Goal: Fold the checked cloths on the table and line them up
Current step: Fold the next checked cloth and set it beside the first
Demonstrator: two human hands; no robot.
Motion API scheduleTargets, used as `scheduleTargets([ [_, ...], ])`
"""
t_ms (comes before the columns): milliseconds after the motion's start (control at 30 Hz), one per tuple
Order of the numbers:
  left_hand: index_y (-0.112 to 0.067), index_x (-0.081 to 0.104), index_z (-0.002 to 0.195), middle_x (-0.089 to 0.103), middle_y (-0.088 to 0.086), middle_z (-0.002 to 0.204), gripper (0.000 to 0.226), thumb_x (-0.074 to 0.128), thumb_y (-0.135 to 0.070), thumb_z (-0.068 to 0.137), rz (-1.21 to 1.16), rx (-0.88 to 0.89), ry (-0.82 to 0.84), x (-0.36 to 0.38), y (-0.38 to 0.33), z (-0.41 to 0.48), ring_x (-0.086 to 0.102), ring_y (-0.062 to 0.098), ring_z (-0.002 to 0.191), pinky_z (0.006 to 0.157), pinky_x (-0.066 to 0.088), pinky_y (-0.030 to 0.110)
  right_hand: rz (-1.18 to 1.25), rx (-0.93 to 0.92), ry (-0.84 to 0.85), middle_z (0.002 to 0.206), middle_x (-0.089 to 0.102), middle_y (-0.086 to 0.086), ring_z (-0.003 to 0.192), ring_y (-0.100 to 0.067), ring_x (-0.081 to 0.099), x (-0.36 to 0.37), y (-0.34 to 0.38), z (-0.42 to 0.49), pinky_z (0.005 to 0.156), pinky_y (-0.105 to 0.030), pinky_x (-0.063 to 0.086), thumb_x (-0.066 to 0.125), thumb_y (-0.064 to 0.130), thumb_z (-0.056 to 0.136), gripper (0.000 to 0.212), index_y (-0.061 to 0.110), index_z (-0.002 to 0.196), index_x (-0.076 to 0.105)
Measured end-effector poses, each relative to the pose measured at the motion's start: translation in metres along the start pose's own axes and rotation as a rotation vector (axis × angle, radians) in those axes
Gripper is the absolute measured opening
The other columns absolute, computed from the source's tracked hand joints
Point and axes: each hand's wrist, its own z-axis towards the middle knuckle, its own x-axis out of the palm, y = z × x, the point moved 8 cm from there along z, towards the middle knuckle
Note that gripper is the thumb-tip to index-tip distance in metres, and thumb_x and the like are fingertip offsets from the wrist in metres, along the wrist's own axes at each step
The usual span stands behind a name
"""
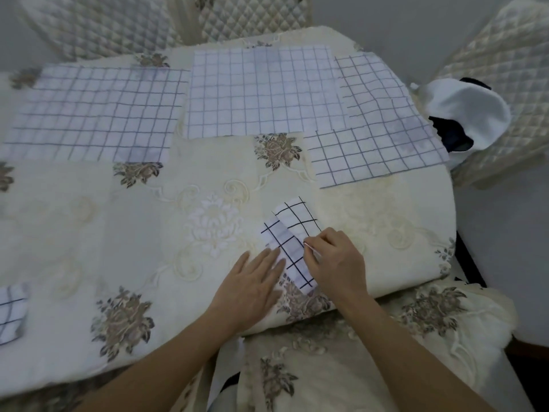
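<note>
The person is folding one checked cloth near the right front edge of the counter. The cloth is lying as a narrow strip, angled from far right to near left, with its far end turned over so that a whiter upper layer is overlapping a greyer lower one.

The left hand is lying flat with straight fingers, pressing the near left edge of the strip against the counter. The right hand is pinching the right edge of the strip between curled fingers and thumb.

To complete this fold cleanly, the flat hand should be holding the lower layer still while the pinching hand is drawing the edge across. The black grid lines serve as an alignment guide: edges should be meeting line on line before the crease is pressed. The fabric looks thin and limp, so it may slip or skew if it is released too early.

Three unfolded checked cloths are lying flat along the far side: one at far left, one at centre and one at far right. One folded cloth is sitting at the near left edge, which suggests where the row is being formed.
</note>
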Motion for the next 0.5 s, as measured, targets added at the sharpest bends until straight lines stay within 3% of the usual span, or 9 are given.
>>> scheduleTargets([
  [267, -0.017, 0.015, 0.159, 0.010, 0.005, 0.166, 0.066, 0.015, -0.054, 0.104, -0.015, -0.021, 0.014, 0.012, 0.004, -0.004, 0.011, 0.021, 0.153, 0.121, 0.020, 0.049, -0.131, -0.214, 0.085, 0.082, 0.058, -0.003, 0.070, -0.022, 0.052, 0.025, 0.018, -0.022, 0.057, -0.034, 0.047, 0.058, 0.021, 0.092, 0.018, 0.015, 0.098, 0.074],
  [500, -0.016, 0.026, 0.156, 0.025, 0.008, 0.163, 0.065, 0.019, -0.053, 0.103, -0.009, -0.021, 0.030, 0.015, 0.004, -0.005, 0.017, 0.023, 0.152, 0.119, 0.026, 0.052, -0.176, -0.277, 0.118, 0.083, 0.059, -0.002, 0.070, -0.022, 0.053, 0.032, 0.022, -0.032, 0.058, -0.034, 0.043, 0.059, 0.025, 0.094, 0.020, 0.016, 0.101, 0.075],
])
